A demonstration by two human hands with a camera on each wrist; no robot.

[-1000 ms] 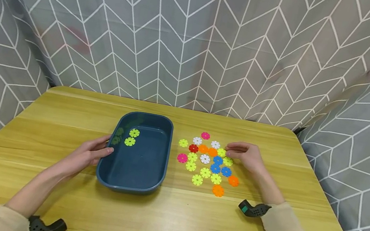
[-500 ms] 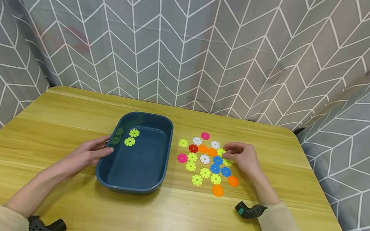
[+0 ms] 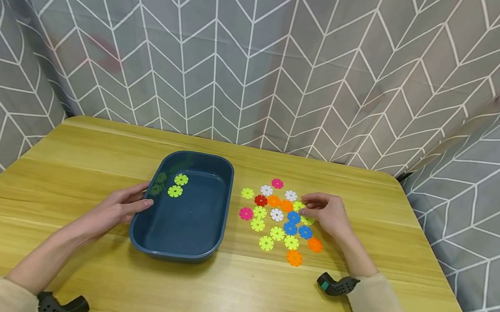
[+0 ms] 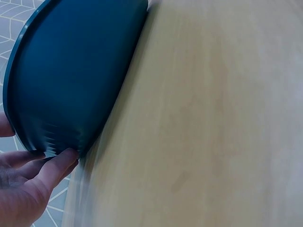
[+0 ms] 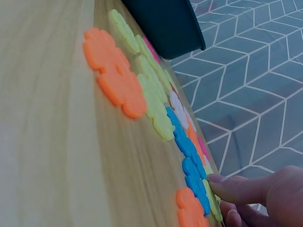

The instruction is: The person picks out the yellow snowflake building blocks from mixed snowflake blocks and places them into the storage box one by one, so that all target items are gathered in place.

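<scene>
My left hand (image 3: 118, 207) grips the left rim of a dark blue plastic tub (image 3: 177, 226), thumb over the rim and fingers outside. In the left wrist view the fingers (image 4: 59, 165) bear against the tub's ribbed outer wall. Two yellow-green notched discs (image 3: 175, 191) lie in the tub. Right of it, many notched flower-shaped discs lie spread on the table. My right hand (image 3: 330, 212) has its bent thumb and fingers at a yellow-green disc (image 3: 298, 206) at the spread's right side; whether they pinch it cannot be told. A second yellow-green disc (image 3: 307, 220) lies under the hand.
Around the right hand lie blue discs (image 3: 293, 217), orange discs (image 3: 294, 258), white discs (image 3: 277, 214), a red disc (image 3: 260, 200) and pink discs (image 3: 246, 213). A wooden table (image 3: 228, 303) bears everything. Patterned grey curtains (image 3: 265, 56) hang behind and beside it.
My right hand has shifted slightly left, its thumb and fingers closer over the yellow-green disc. The left hand, the tub and the other discs look unchanged.
</scene>
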